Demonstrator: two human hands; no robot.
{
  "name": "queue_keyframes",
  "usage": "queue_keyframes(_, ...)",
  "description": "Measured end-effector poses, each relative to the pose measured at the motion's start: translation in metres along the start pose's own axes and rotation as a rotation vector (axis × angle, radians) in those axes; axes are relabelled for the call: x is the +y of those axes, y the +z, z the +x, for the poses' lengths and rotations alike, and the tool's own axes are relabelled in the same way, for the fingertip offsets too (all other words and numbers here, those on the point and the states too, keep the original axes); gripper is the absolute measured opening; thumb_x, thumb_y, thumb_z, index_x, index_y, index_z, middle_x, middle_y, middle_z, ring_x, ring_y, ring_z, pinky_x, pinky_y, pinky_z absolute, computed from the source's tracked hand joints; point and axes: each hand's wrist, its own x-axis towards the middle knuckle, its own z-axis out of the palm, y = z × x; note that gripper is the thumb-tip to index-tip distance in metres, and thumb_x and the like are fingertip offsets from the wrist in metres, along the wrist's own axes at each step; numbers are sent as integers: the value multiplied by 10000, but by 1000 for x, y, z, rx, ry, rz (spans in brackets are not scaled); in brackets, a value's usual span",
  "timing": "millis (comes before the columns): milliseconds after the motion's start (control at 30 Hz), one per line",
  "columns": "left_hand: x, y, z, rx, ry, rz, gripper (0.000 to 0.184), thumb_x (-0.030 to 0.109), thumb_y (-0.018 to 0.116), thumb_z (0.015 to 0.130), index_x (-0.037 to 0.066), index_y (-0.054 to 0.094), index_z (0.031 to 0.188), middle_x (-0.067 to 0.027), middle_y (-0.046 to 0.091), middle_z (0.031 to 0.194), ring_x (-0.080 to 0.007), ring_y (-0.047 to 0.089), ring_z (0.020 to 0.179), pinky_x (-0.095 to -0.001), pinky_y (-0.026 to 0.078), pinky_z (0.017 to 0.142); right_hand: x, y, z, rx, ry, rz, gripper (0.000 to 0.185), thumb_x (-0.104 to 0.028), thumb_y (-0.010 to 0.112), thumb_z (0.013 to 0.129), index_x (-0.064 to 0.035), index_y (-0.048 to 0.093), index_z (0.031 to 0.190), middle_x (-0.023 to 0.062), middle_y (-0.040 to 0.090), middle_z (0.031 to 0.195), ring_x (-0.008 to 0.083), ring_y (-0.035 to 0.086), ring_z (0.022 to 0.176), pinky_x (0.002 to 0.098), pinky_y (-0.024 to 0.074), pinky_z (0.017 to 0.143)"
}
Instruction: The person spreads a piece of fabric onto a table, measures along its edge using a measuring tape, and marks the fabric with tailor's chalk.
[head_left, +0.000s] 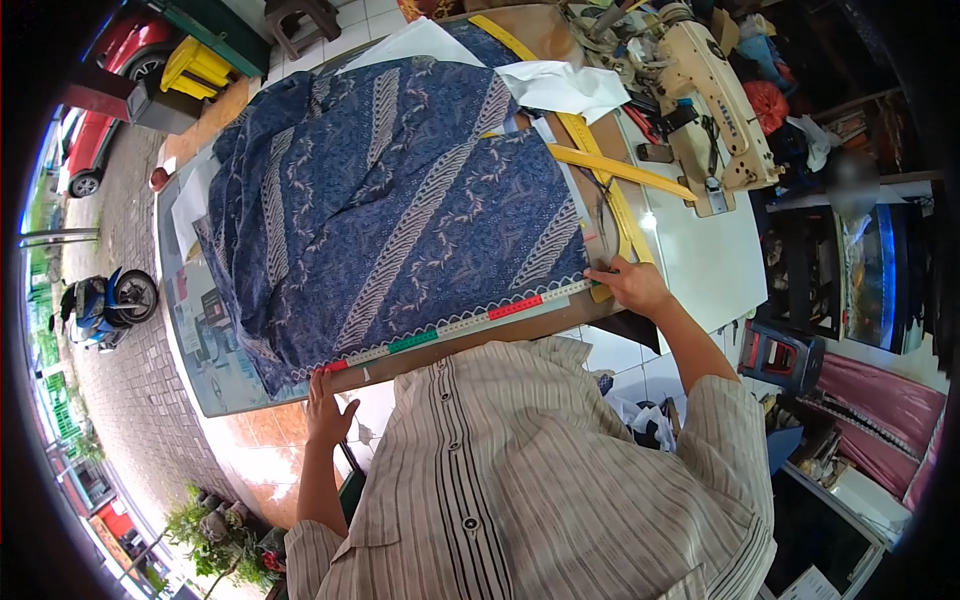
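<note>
Blue batik cloth [400, 210] with pale diagonal bands lies spread over the table. Along its near scalloped edge runs a tape measure [465, 325] in red, green and white sections. My left hand [325, 412] rests its stretched fingertips on the tape's left end, the thumb held apart. At the other end, my right hand [638, 287] has its fingers bent, pinching the tape near the cloth's right corner. Close to that hand, yellow rulers [622, 167] lie crossed beside the cloth, one of them curved. Dark scissors-like handles partly show beneath them.
A cream sewing machine [715, 95] stands at the back right among loose tools. White paper [565, 88] lies at the cloth's far side. The glass-topped table [222, 375] ends close to my body. A dark stool [782, 355] stands to the right, a motorbike [105, 305] outside left.
</note>
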Motion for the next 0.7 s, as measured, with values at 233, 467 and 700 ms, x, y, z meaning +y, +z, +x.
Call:
queue_keyframes(233,0,1,-1,32,38,-3,871,298,768,796,-52,306,1447,-264,292,1503,-422,265,1415,-466,281,1152,0,-1,2,-11,0,10,419,-142,600,866,-360,665,1218,54,548,909,232,643,647,388,525,572)
queue_keyframes(467,1,1,-1,84,69,-35,875,312,775,785,-27,322,1452,-269,326,1489,-442,297,1393,-480,292,1139,1,-3,4,5,-17,10,451,-105,581,835,-345,677,1206,49,556,911,253,645,663,400,530,591)
queue_keyframes(700,4,3,-1,77,9,-22,877,352,762,797,-15,314,1455,-243,313,1505,-413,271,1418,-472,277,1154,5,5,5,35,-45,32,467,-80,584,819,-318,684,1208,74,553,880,268,641,654,404,539,599)
